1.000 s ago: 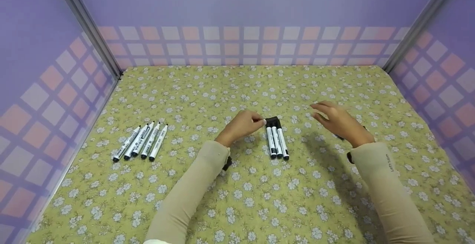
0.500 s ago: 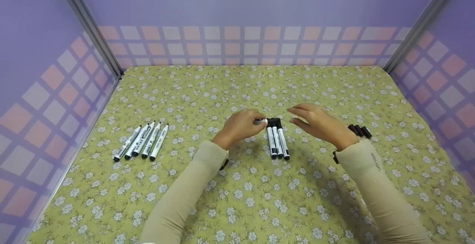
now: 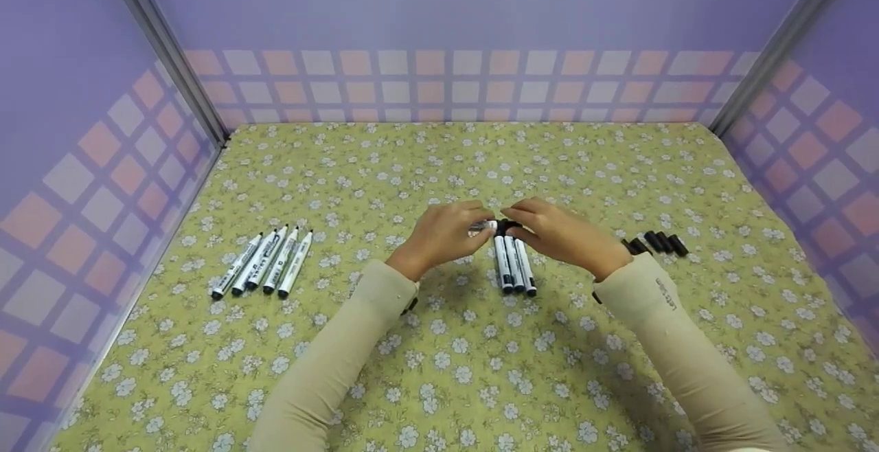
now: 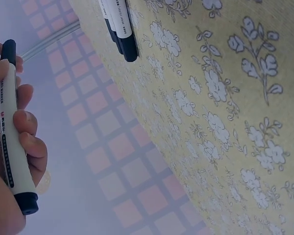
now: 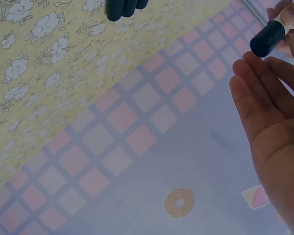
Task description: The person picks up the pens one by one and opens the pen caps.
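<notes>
My left hand (image 3: 439, 235) grips a white marker (image 4: 12, 122) with a black cap (image 5: 268, 38), fingers curled round the barrel. In the head view the marker is held sideways above the far ends of three capped markers (image 3: 515, 266) lying side by side. My right hand (image 3: 566, 235) has come in from the right. The right wrist view shows its fingers fairly straight, their tips close to the held marker's capped end; whether they touch it is hard to tell. Its thumb is not clearly seen there.
At the left lie several uncapped white markers (image 3: 264, 263), tips pointing away from me. Several loose black caps (image 3: 666, 242) lie at the right, partly hidden by my right wrist. A flowered cloth (image 3: 439, 383) covers the table; purple checked walls (image 3: 439, 19) enclose its back and sides.
My right hand has moved left, close to the left hand, uncovering the black caps at the right. My left hand has shifted slightly, and the marker it holds shows more.
</notes>
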A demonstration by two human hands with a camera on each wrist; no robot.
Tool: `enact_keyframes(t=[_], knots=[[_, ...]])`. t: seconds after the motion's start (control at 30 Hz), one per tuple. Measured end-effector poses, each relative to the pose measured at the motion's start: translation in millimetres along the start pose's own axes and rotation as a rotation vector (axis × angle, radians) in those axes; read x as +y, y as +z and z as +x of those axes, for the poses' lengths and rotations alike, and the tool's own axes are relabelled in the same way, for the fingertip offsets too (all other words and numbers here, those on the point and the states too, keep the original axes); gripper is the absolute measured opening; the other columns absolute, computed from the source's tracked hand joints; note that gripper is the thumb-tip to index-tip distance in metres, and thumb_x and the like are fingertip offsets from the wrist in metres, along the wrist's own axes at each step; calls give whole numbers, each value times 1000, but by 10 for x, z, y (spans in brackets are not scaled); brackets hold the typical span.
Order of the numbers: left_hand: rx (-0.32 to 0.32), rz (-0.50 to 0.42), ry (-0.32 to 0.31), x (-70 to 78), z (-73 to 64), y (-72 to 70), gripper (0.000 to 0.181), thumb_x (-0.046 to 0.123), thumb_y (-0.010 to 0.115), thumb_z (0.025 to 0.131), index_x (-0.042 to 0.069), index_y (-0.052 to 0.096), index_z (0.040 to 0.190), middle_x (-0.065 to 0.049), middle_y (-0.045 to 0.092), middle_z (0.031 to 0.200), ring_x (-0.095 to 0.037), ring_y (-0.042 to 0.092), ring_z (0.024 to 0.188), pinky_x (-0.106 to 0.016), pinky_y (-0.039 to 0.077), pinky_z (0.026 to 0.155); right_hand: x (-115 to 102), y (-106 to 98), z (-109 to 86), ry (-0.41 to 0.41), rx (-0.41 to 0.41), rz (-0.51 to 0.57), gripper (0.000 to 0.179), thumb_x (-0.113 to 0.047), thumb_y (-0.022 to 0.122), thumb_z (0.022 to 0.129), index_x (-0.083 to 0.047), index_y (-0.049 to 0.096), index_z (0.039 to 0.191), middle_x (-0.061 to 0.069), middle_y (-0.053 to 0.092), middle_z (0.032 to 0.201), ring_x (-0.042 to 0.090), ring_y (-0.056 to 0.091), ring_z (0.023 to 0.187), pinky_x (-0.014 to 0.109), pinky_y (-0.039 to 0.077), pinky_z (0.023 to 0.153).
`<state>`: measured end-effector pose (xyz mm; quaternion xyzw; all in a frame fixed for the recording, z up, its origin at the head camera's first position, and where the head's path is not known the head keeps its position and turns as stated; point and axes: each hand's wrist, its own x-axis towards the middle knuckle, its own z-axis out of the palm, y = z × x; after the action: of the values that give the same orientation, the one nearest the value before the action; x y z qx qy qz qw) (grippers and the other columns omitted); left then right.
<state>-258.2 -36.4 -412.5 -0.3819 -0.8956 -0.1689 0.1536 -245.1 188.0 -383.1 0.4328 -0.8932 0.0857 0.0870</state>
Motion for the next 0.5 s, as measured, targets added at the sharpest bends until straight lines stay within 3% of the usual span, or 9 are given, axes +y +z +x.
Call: enact_keyframes(t=[0.23,0.5], knots=[[49,-9,49,9,-10,-5,29,33,56,98,17,70,117,-1,69,98,-11,64,68,-26,50,58,-41,52,71,-43,11,-8,28,-14,57,97,1,64,120,13,65,102,20,64,86,30,55,73],[31,-107,68,12,-14,-2,23,23,57,97,11,71,112,-4,68,98,-13,66,80,-26,53,70,-105,76,118,-42,9,-99,21,-14,56,98,0,69,108,9,63,89,18,60,77,27,52,67]])
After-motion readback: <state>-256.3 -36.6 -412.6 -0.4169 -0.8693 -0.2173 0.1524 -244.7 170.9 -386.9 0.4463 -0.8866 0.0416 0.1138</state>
